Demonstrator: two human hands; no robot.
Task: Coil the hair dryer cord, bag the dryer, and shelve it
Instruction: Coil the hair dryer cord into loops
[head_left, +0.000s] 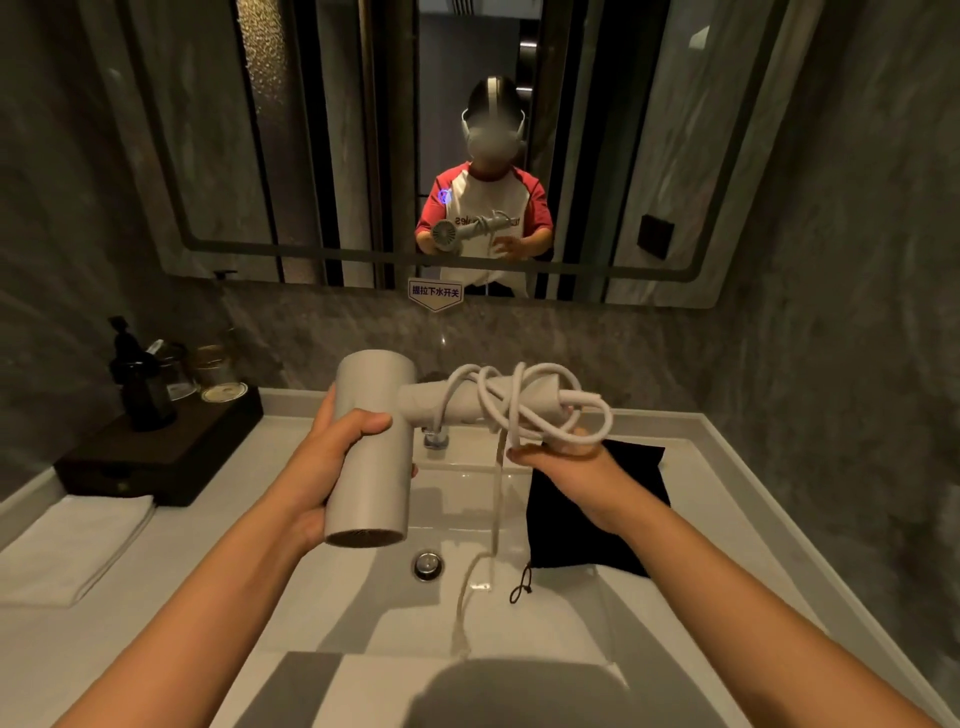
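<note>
A white hair dryer (371, 457) is held over the sink, barrel pointing toward me and handle sticking out to the right. My left hand (332, 462) grips the barrel. The white cord (524, 402) is looped several times around the handle, and a loose length hangs down into the basin. My right hand (566, 465) pinches the cord just below the handle. A black drawstring bag (587, 525) lies flat on the right side of the sink, under my right wrist.
White sink basin (363, 597) with drain (428, 565) and faucet (435, 436) below the dryer. A folded white towel (72, 545) lies at left, behind it a dark tray (156, 457) with bottle and glasses. A mirror (363, 156) fills the wall ahead.
</note>
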